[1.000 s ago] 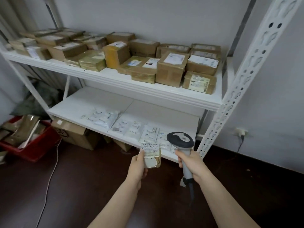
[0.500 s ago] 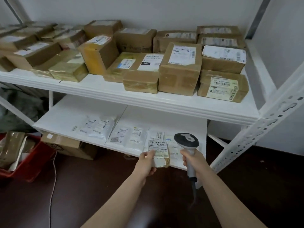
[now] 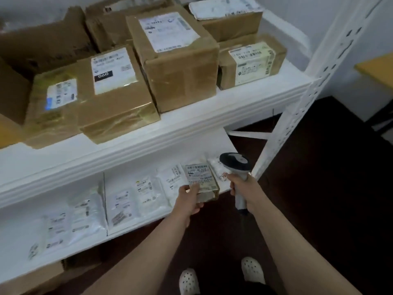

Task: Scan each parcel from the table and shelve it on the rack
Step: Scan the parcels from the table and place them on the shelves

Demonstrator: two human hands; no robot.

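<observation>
My left hand (image 3: 190, 199) grips a small brown parcel (image 3: 202, 179) with a white label facing up, held at the front right edge of the lower shelf (image 3: 131, 227) of the white rack. My right hand (image 3: 242, 187) holds a grey barcode scanner (image 3: 235, 161) by its handle, head up, just to the right of the parcel. Several flat white bagged parcels (image 3: 125, 204) lie in a row on the lower shelf. Several taped cardboard boxes (image 3: 176, 58) fill the upper shelf (image 3: 170, 128).
The rack's white perforated upright (image 3: 297, 116) stands right of the scanner. A cardboard box (image 3: 32, 279) sits under the lower shelf at the left. Dark floor lies below and right, with my white shoes (image 3: 189, 282) on it. A yellow table edge (image 3: 376, 69) shows far right.
I have come closer to the rack and look more steeply down. Both hands with parcel and scanner have moved forward to the lower shelf's front right edge.
</observation>
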